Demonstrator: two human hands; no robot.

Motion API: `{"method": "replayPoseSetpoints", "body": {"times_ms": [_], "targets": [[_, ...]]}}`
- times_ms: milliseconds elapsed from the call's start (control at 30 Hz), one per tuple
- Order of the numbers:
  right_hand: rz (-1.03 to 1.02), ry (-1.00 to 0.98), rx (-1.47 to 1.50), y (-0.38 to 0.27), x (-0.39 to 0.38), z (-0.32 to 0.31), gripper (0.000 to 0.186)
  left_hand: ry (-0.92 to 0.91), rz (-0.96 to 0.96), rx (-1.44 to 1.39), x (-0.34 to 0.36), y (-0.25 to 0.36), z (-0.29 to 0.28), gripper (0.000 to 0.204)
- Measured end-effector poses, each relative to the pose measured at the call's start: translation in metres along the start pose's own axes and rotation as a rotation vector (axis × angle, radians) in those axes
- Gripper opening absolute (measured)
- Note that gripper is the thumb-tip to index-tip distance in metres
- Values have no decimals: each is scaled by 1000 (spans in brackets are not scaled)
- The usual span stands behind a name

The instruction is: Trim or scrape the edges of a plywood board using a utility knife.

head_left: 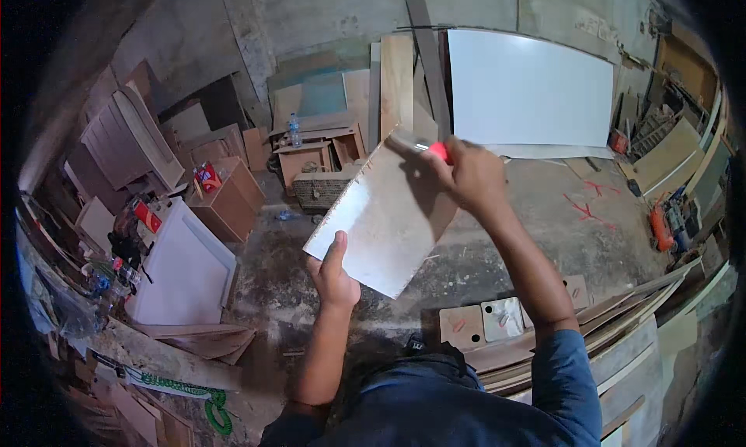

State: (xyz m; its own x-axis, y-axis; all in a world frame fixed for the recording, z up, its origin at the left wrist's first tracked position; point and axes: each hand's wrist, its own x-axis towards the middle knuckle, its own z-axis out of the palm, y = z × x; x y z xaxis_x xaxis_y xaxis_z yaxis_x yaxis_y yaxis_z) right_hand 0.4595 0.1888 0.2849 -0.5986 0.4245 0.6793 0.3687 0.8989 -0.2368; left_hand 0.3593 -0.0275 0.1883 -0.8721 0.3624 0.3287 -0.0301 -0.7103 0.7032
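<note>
A pale rectangular board [381,229] is held up at a slant in front of me, its long left edge rough and chipped. My left hand [334,280] grips its lower left corner, thumb lying on the face and the fingers hidden behind. Near the upper end, my right hand [480,179] is closed around the red handle of a paintbrush [440,151]. The brush's metal band and flat, dull bristles lie over the board's top edge; whether they touch it I cannot tell. A shadow from hand and brush falls on the board.
Past the board, a large white sheet [532,89] leans on the wall beside upright planks [396,82]. A white panel [186,268] and a brown box [227,198] stand left. Small drilled boards [461,326] lie near my right, by stacked strips [598,319].
</note>
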Motion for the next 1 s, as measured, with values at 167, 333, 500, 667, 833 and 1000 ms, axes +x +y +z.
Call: {"method": "replayPoseSetpoints", "body": {"times_ms": [167, 333, 500, 667, 833, 1000], "targets": [[-144, 86, -35, -4, 4, 5, 52, -51, 50, 44, -2, 0, -4, 38], [163, 58, -29, 38, 29, 0, 47, -65, 85, 75, -7, -4, -9, 32], [27, 69, 291, 8, 1, -14, 29, -66, 268, 318, -7, -9, -14, 27], [-151, 33, 184, -15, -16, -24, 27, -75, 363, 482, -9, -9, -15, 23], [-97, 38, 122, -11, -9, -24, 25, -128, 509, 686, -9, -12, -24, 21], [23, 86, 168, 19, 2, -14, 27, -11, 285, 364, -10, -10, -21, 26]]}}
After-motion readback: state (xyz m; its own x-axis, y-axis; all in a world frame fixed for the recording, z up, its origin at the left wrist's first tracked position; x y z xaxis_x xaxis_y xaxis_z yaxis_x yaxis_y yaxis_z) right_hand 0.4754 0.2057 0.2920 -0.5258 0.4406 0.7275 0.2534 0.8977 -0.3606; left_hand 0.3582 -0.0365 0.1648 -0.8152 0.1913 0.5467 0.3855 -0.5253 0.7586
